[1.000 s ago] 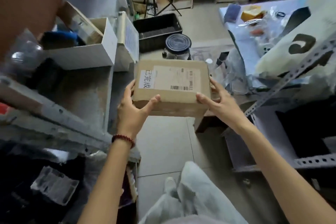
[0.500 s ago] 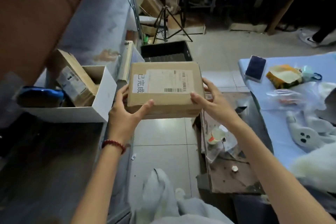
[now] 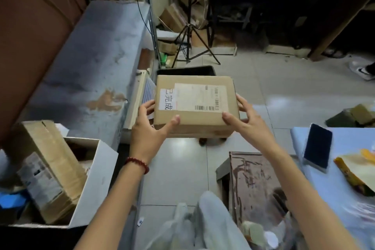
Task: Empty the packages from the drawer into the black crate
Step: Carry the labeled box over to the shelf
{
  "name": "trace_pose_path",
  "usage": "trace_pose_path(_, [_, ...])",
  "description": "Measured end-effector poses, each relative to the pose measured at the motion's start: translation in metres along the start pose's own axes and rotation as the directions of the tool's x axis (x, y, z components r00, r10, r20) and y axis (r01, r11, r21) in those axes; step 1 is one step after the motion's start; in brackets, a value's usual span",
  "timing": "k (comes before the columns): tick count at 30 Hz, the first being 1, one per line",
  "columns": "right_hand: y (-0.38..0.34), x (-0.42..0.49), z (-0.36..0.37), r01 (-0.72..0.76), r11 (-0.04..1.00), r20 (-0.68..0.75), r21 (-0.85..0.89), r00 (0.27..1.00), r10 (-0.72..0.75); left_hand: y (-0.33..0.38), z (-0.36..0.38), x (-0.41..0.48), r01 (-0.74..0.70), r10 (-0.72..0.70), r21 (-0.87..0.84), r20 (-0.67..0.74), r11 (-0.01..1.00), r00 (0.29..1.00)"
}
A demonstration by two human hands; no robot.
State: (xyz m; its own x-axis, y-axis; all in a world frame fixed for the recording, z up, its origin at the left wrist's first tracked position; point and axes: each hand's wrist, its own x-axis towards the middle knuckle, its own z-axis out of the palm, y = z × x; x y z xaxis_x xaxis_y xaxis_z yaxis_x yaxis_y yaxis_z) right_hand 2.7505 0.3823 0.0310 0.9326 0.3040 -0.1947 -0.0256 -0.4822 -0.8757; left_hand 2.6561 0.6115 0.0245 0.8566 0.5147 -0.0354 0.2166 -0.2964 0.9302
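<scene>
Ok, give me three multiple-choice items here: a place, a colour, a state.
1. Where is the black crate?
A. just beyond the cardboard box, partly hidden by it.
B. to its right.
C. nearer the person.

2. What colour is the bracelet on the left wrist?
A. green.
B. red.
C. white.

3. How is the box held?
A. by one hand alone.
B. resting in the crate, hands off.
C. by left hand and right hand, one grip on each side.

Answers:
1 A, its rim shows past the box's far edge.
2 B, red beads circle the wrist.
3 C, a thumb lies on top near each side.
</scene>
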Motion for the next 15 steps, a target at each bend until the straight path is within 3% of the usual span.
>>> trace_pose_path(5, [-0.003, 0.092, 0.001, 0.005, 1.000, 0.043, 0.010, 0.999, -0.005, -0.005, 0.017, 0.073, 0.046, -0.044, 0.053, -0.031, 0.998, 0.999])
trace_pose_path(10, [-0.020, 0.205, 0.009, 0.080, 0.997, 0.201, -0.002, 0.976, -0.078, -0.012, 0.032, 0.133, 0.114, -0.075, 0.218, -0.181, 0.969, 0.981])
trace_pose_path(15, [-0.053, 0.292, 0.020, 0.177, 0.984, 0.472, 0.009, 0.867, -0.161, 0.002, 0.042, 0.173, 0.304, -0.247, 0.092, -0.385, 0.948, 0.889])
